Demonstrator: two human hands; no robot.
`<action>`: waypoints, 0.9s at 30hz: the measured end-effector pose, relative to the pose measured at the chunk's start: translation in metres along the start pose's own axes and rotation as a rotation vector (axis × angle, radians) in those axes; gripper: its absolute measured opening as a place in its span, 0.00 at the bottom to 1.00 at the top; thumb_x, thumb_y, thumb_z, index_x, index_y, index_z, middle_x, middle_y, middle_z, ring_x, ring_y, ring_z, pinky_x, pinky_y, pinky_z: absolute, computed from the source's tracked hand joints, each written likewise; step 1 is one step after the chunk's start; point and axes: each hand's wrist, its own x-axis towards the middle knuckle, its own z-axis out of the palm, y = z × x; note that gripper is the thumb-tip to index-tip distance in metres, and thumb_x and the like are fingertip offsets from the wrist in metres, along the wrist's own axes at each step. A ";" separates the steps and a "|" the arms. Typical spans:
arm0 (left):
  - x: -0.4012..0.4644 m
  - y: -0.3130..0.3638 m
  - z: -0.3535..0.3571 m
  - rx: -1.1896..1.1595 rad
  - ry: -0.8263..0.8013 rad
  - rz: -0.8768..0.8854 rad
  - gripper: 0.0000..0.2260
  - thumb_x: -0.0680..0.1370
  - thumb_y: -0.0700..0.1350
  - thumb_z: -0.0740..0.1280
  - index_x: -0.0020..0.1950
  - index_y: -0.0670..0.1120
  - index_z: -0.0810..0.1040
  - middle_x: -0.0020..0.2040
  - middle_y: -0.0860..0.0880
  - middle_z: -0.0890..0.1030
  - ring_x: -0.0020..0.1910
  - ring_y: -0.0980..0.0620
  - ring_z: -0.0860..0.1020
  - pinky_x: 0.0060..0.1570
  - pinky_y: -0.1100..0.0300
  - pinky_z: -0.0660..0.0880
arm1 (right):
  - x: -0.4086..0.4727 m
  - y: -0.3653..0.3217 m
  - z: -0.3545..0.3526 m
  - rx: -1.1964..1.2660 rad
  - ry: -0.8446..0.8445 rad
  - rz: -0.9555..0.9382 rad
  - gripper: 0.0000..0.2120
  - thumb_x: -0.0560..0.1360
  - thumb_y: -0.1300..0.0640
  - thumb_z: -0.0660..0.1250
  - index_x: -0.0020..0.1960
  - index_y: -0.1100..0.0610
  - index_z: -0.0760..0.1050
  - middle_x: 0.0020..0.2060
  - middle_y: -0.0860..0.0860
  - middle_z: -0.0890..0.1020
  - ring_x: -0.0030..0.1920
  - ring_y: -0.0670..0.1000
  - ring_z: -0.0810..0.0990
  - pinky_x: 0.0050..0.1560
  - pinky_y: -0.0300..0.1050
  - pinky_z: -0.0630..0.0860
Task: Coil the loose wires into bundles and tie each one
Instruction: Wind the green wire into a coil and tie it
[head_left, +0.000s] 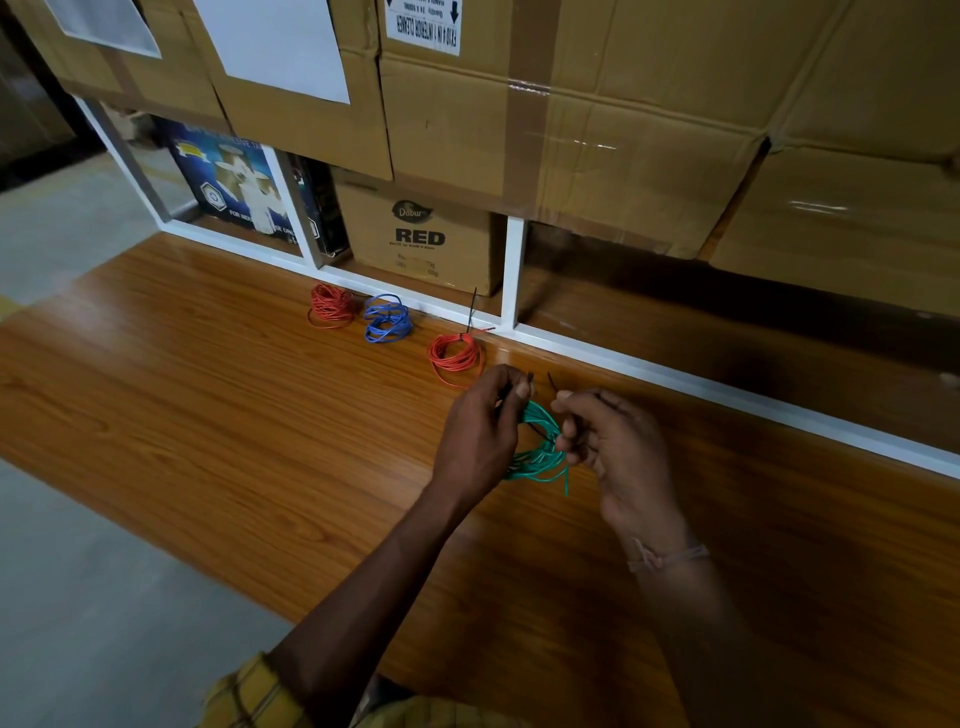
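Note:
A green wire coil (540, 451) hangs between my two hands above the wooden table (260, 415). A black cable tie (540, 431) crosses the coil. My left hand (480, 434) pinches one end of the tie at the coil's top left. My right hand (613, 444) holds the coil's right side, with the tie's other end sticking up by its fingertips. Behind them lies a red coil (456, 358) with a black tie standing up from it. Further back left lie a blue coil (387, 318) and another red coil (331, 306).
A white shelf frame (511, 275) runs along the table's far edge. Cardboard boxes (623, 130) are stacked on and under it, one marked RED (421, 236). Grey floor (78, 597) lies to the left of the table.

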 end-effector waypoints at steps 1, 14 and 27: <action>0.000 -0.001 0.001 -0.014 0.009 -0.013 0.05 0.86 0.43 0.63 0.52 0.47 0.78 0.44 0.53 0.79 0.43 0.52 0.79 0.44 0.42 0.78 | 0.000 0.000 0.001 -0.010 0.006 0.002 0.06 0.76 0.63 0.70 0.48 0.66 0.82 0.28 0.52 0.76 0.29 0.48 0.74 0.29 0.40 0.67; -0.001 0.003 0.004 -0.060 0.142 -0.034 0.02 0.83 0.43 0.70 0.51 0.47 0.83 0.42 0.53 0.83 0.42 0.55 0.81 0.42 0.53 0.79 | 0.003 -0.003 0.010 -0.032 0.076 0.065 0.07 0.74 0.63 0.71 0.49 0.67 0.82 0.24 0.49 0.72 0.28 0.47 0.71 0.29 0.41 0.64; -0.001 0.006 0.006 -0.065 0.129 -0.002 0.03 0.82 0.41 0.71 0.49 0.45 0.82 0.42 0.53 0.83 0.42 0.54 0.82 0.43 0.57 0.78 | 0.008 -0.007 0.010 -0.040 0.095 0.105 0.08 0.73 0.64 0.71 0.51 0.64 0.81 0.24 0.48 0.72 0.28 0.46 0.71 0.32 0.42 0.64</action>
